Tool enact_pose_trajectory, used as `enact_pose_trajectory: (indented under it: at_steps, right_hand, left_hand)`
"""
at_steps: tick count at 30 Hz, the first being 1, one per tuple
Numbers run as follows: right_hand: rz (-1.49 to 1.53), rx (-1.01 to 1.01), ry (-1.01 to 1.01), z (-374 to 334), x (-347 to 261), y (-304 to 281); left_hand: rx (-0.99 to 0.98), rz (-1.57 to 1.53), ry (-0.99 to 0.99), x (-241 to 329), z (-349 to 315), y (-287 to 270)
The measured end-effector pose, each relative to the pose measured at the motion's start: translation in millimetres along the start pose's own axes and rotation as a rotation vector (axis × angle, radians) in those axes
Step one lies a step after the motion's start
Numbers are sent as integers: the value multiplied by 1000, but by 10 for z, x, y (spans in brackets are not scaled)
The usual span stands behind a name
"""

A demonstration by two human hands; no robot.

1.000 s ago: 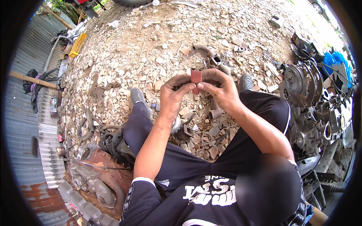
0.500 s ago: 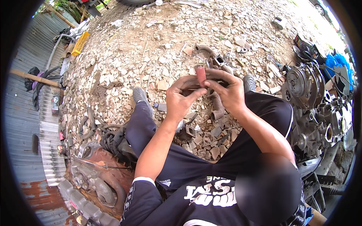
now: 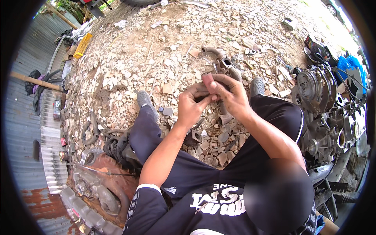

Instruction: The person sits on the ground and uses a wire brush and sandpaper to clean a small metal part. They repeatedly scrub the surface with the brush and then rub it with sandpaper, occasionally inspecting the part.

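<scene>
From where I'm watching, the fingertips of both hands are bunched together around a small reddish block (image 3: pixel 208 79), held up in front of the chest over the gravel. The right hand (image 3: pixel 231 96) has its thumb and forefinger clamped on the block's upper end, the other fingers curled in underneath. The left hand (image 3: pixel 192 106) meets it from the other side, fingers pressed together against the block's lower part and a dark curved piece (image 3: pixel 200 94) that I can't make out properly. Both wrists are bent inward, forearms coming up from the bottom of the frame and converging, elbows out wide. The person sits with knees apart in dark trousers, a grey shoe (image 3: pixel 144 98) out on the left. Just past the hands a rusty pipe elbow (image 3: pixel 219 58) lies on the stones. An engine block (image 3: pixel 325 113) sits off to the right, and a rusty metal casing (image 3: pixel 98 188) is at lower left.
</scene>
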State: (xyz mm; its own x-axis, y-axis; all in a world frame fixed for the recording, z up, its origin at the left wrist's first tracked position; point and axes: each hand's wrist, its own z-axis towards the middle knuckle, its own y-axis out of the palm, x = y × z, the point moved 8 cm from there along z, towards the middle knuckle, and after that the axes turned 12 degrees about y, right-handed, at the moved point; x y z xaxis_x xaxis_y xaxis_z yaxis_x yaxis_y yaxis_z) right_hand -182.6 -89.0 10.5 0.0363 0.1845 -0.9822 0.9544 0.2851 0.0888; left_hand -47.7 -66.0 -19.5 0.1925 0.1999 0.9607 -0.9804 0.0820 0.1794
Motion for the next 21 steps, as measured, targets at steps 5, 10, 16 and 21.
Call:
enact_pose_trajectory:
  at_steps: [5, 10, 16, 21]
  right_hand:
    - [113, 169, 85, 145, 63, -336]
    - [218, 183, 179, 79, 129, -502]
    - [252, 188, 271, 63, 341, -543]
    - [255, 243, 366, 24, 646, -631]
  left_hand:
    - [-322, 732, -167, -278, 135, -320]
    - [-315, 1385, -470, -1324, -197, -1217]
    - [-151, 1178, -639, -2566, -1445, -1984]
    - [-185, 1223, -714, -2559, -1454, -1854]
